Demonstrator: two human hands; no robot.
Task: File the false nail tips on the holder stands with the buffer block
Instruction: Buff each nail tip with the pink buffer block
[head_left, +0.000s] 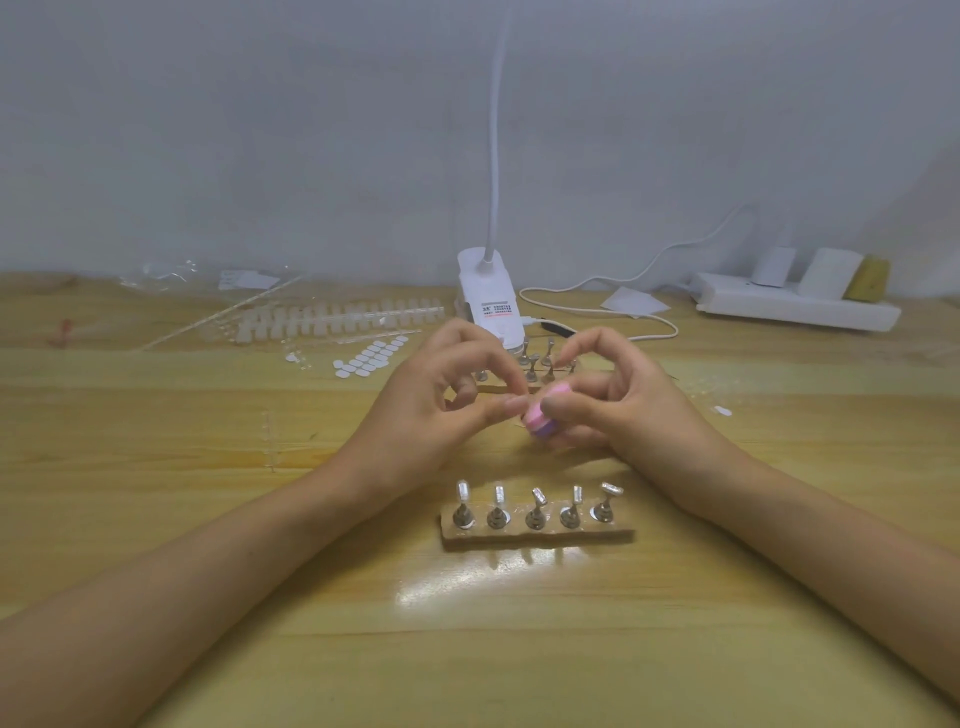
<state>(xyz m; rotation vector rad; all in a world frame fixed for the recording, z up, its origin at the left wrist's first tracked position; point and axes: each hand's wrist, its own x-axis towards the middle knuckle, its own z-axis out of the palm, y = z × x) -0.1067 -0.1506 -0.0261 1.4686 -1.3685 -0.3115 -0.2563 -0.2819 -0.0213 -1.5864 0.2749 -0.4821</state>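
My right hand (618, 400) grips a small pink and purple buffer block (541, 419) between thumb and fingers at the table's middle. My left hand (441, 410) pinches something small against the block's left end; what it pinches is hidden by the fingertips. In front of both hands a wooden base (537, 535) carries several metal holder stands, each topped with a clear nail tip (463, 489). A second base with more stands (540, 358) sits just behind my hands, partly hidden by them.
A white clip lamp (491, 296) with its cable stands behind the hands. Strips of clear nail tips (332, 317) and white adhesive tabs (369, 358) lie at the back left. A white power strip (795, 306) with plugs sits at the back right.
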